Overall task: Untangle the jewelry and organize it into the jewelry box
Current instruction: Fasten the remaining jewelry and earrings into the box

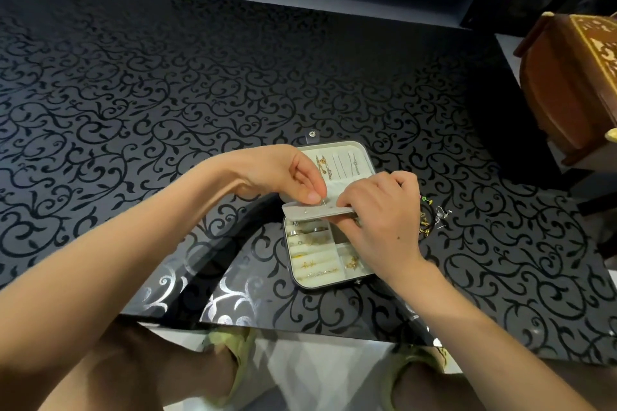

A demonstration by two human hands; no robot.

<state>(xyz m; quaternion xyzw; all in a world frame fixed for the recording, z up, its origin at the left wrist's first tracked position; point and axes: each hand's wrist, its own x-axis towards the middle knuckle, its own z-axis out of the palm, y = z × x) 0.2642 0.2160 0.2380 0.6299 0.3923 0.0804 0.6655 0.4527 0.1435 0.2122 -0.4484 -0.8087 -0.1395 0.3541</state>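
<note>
Nearest the person, under the glass edge of the desk (167, 93), a pair of yellow-green slippers (233, 354) shows through. Just beyond, the jewelry box (320, 285) lies open on the desk. Its lower tray holds gold rings (314, 264) tucked into soft rolls and small pieces in the side compartments.

Above the tray, a pale padded earring panel (300, 210) is lifted roughly level. The right hand (380, 210) holds it by its right end, fingers curled over the edge. The left hand (283, 173) pinches a tiny earring (323, 202) between thumb and forefinger at the panel's surface, apparently feeding its thin post into a hole.

The earring looks very light, slick and easy to drop, and its post would likely bend under side load. It is best held by the head, with the post kept straight to the panel. The panel seems soft and floppy, so it probably needs support close beside the hole.

To the right, a few loose earrings (430, 217) lie on the desk just beside the box. Further back, the lid (334, 143) carries fine necklaces (325, 167) laid in parallel; they are limp and prone to knot. At the far right stands a carved wooden box (567, 93).
</note>
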